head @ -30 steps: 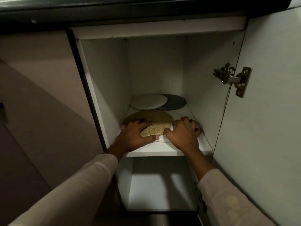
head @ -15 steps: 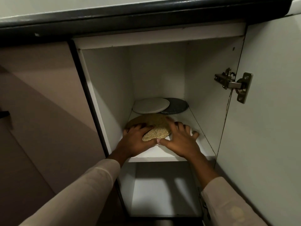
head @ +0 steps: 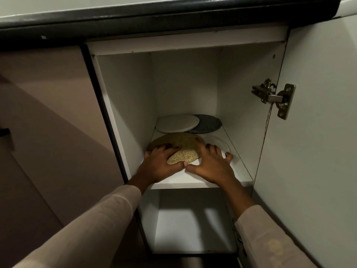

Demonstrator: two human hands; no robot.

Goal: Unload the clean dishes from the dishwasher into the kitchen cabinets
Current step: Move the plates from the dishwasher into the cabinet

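A speckled tan plate point(head: 183, 149) lies at the front of the white cabinet shelf point(head: 195, 183), partly over a white plate point(head: 222, 146) to its right. My left hand point(head: 161, 163) rests flat on the tan plate's left part, thumb along its front rim. My right hand point(head: 211, 165) lies with spread fingers on the white plate and the tan plate's right edge. Behind them a white plate point(head: 177, 122) overlaps a dark grey plate point(head: 209, 123) at the back of the shelf.
The cabinet door point(head: 313, 132) stands open on the right, with a metal hinge point(head: 274, 97). A lower compartment floor point(head: 189, 229) lies below the shelf. A dark countertop edge point(head: 154, 20) runs overhead. A closed cabinet front point(head: 48, 113) fills the left.
My right hand has uncurled from the plate's edge and now lies flat with fingers spread. The view has tilted slightly, showing more of the countertop edge. The plates have stayed put.
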